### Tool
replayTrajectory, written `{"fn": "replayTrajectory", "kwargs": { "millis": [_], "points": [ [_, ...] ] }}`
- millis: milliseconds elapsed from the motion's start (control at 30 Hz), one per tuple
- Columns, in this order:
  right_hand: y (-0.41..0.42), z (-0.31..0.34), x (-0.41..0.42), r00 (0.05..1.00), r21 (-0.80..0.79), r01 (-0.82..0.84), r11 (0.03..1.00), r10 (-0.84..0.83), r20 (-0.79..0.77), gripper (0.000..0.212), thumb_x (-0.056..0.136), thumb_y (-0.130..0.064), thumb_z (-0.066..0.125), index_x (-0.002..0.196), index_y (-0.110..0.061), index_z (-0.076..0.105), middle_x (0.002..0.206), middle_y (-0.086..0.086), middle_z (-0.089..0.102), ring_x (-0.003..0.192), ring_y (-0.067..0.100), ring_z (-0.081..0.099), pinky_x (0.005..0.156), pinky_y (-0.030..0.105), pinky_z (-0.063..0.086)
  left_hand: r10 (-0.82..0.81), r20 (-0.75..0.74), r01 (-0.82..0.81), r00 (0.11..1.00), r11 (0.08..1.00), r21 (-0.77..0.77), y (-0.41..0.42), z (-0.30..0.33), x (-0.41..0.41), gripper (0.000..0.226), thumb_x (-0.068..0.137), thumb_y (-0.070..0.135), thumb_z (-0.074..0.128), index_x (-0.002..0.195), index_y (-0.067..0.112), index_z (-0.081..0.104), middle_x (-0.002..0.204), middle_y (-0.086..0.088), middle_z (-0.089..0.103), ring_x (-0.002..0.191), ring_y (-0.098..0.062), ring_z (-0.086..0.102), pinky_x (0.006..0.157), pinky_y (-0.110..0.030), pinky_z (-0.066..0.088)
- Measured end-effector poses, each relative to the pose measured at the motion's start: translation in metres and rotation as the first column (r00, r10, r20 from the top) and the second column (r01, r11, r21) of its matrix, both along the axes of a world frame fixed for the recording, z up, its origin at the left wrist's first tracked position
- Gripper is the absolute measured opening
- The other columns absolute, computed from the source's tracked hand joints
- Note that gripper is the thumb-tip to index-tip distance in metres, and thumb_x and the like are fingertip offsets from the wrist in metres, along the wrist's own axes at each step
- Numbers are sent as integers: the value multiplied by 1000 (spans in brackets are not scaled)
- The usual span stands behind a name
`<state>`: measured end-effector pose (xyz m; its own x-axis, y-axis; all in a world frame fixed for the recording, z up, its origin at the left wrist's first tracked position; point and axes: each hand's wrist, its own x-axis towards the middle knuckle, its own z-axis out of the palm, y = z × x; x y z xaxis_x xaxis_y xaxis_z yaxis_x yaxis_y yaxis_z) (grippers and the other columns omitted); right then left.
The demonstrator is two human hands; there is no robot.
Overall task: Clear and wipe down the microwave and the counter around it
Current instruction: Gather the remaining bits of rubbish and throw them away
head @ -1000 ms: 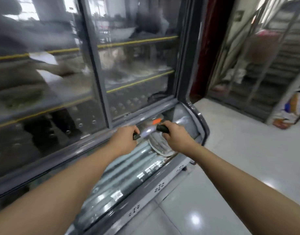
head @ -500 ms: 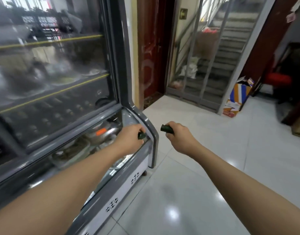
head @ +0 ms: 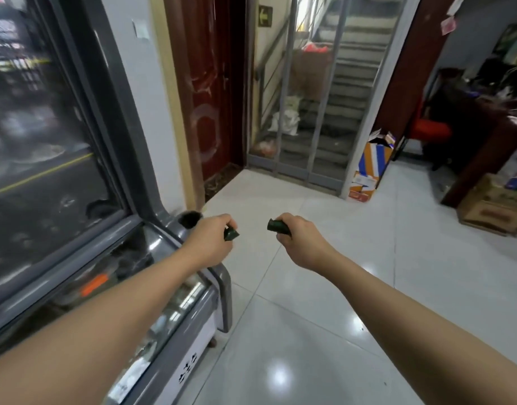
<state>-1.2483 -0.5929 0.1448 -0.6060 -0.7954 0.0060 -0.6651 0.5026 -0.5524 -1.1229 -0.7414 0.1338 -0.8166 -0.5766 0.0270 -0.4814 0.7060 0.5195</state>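
Gripping 1 dark green handle [head: 231, 234] in the left hand [head: 212, 244] and another [head: 277, 225] in the right hand [head: 302, 244], both ahead over floor; no microwave or counter visible, direction unknowable.

Glossy pale tiled floor [head: 309, 331], catching round glints of ceiling light. On the left, a grey glass-fronted display cabinet [head: 76, 200] with yellow-edged shelves behind blurred glass, its curved lower case running along the floor. Beside it, a white wall [head: 140, 92] with a switch plate, then a dark red door [head: 210, 92]. Straight ahead, a grey metal gate [head: 312, 92] of vertical bars, with a staircase [head: 353, 68] rising behind it and sacks on the lower steps. A striped orange-and-blue carton [head: 371, 165] just right of the gate. Far right, a red chair [head: 432, 131], a dark wooden desk [head: 491, 135] and cardboard boxes [head: 493, 206] on the floor.
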Motion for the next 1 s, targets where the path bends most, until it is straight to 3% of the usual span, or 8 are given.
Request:
{"fn": "replayTrajectory", "kwargs": {
  "millis": [200,400,700,1000],
  "points": [
    [-40,4,-93,999,-14,40,999,-40,5,20,96,-14,47,116,-11,51,104,10,52,88,23,48,72,28,35,-9,22,10,1000,998,-68,-53,5,-93,26,85,15,61,111,18,60,110,-2,64,82,-13,50,68,-22,38],
    [-86,6,-196,1000,-44,3,999,-3,-7,18,96,-14,48,113,-9,52,99,8,50,84,22,46,70,27,33,17,6,-17,1000,997,-77,-94,7,-195,22,84,11,61,105,18,61,103,-4,64,84,-17,54,71,-24,43],
    [-157,16,-378,990,-26,-130,991,129,-53,19,95,-14,48,113,-9,52,109,13,55,94,26,50,74,29,35,151,-10,-151,988,986,-65,-142,7,-354,23,85,11,61,107,18,62,108,-3,65,97,-20,58,75,-22,40],
    [-261,-5,-483,959,-4,-282,959,282,-14,17,95,-15,49,111,-11,52,106,11,55,94,25,52,75,30,38,278,47,-276,960,961,-33,-213,-9,-435,23,85,9,60,107,14,61,109,-5,65,98,-21,57,78,-23,41]
  ]
}}
